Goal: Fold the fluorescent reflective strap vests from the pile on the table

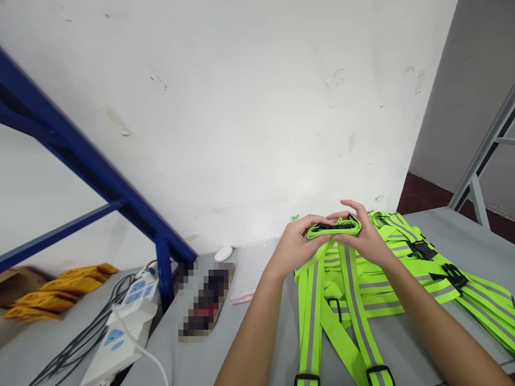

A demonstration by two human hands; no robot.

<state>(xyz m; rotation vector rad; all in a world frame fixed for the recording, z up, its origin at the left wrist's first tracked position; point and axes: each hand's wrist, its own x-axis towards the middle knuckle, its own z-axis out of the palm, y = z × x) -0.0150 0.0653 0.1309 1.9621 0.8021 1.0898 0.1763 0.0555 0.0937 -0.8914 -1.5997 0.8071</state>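
Both my hands are raised over a grey table [225,343] near the white wall. My left hand [295,244] and my right hand [364,236] are closed from either side on the folded top of a neon green reflective strap vest [333,228] with grey stripes and a black buckle. The vest's long straps [317,311] hang down from my hands to the table's front. A pile of more green reflective vests [426,268] lies just right of my right hand.
A white power strip [120,321] with dark cables sits at lower left beside a blue metal rack post [163,276]. Yellow packets [56,292] lie at far left. A small white round object [223,253] rests by the wall. A grey metal frame [480,166] stands at right.
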